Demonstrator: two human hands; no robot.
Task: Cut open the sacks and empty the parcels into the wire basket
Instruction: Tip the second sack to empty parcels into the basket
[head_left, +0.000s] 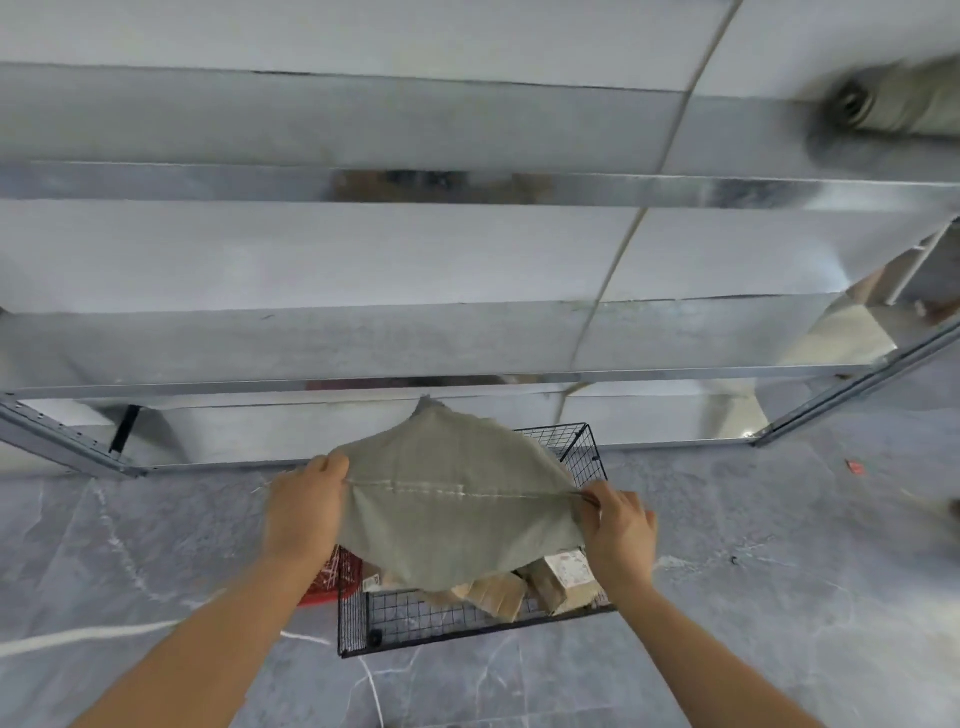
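floor (779, 597): grey stone with white veins | metal rack (363, 338): wide shiny shelves, standing at the far side | light: even, reflections on shelf edges

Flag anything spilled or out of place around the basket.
No spill: parcels lie jumbled inside the wire basket, under the sack held by left hand and right hand. Only stray: a small red scrap on the floor, right of the basket.

Both hands, left (304, 512) and right (621, 530), gripping grey sack (457, 519) over wire basket (584, 441), parcels (563, 577) beneath
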